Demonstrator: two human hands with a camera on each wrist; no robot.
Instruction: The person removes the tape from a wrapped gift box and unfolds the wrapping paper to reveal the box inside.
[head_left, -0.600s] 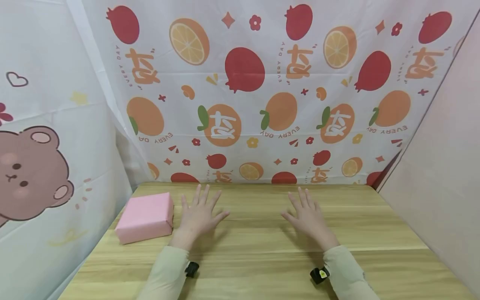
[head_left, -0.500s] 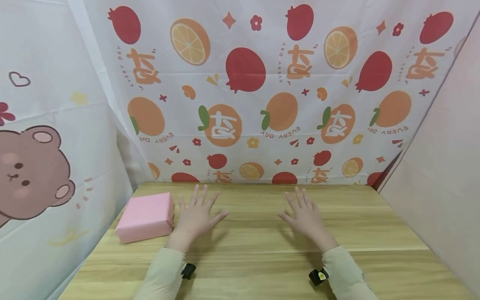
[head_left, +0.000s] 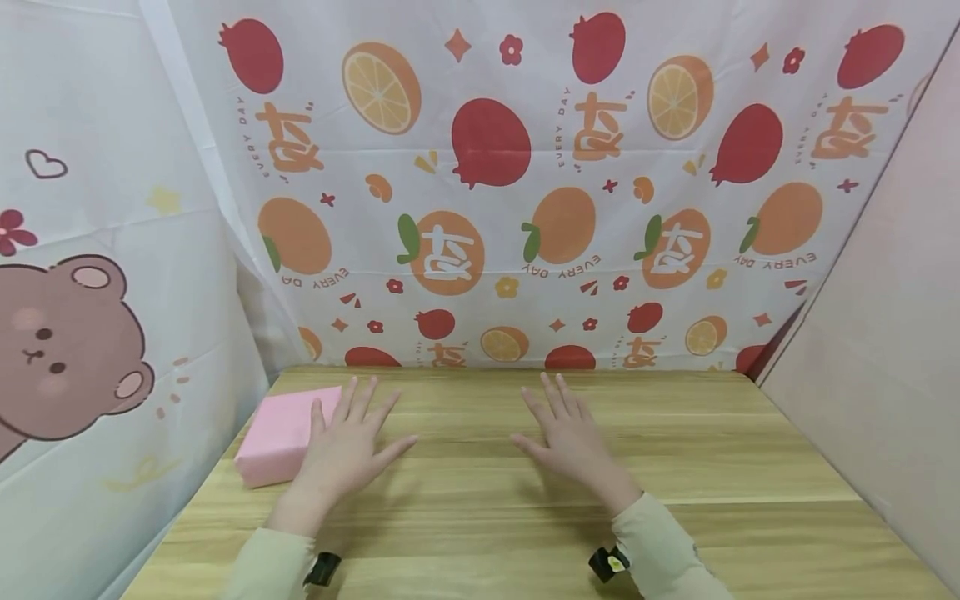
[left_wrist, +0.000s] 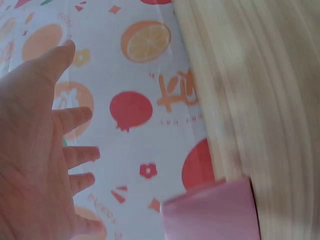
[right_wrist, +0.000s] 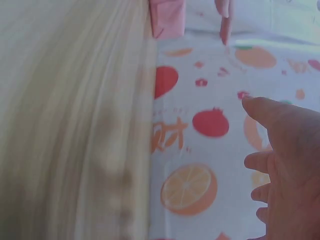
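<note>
A pink wrapped box [head_left: 281, 433] lies at the left of the wooden table [head_left: 465, 500]. My left hand [head_left: 341, 454], fingers spread and straight, is over the table and overlaps the box's right side in the head view. In the left wrist view the box [left_wrist: 212, 212] shows below and to the right of the left hand [left_wrist: 37, 150], with a gap between them. My right hand [head_left: 573, 446] is held over the middle of the table with its fingers spread, holding nothing. The right wrist view shows the right hand [right_wrist: 295, 160] above the table surface, the box [right_wrist: 168, 19] far off at the top.
A white curtain with fruit prints [head_left: 491, 217] hangs along the table's back edge. Another with a bear print [head_left: 67, 350] hangs on the left, and a plain pale wall [head_left: 892, 333] stands on the right. Small black devices [head_left: 324, 569] sit at both wrists.
Both hands have moved left, the left one from beside the box to in front of its right part in the head view. The box has stayed in place.
</note>
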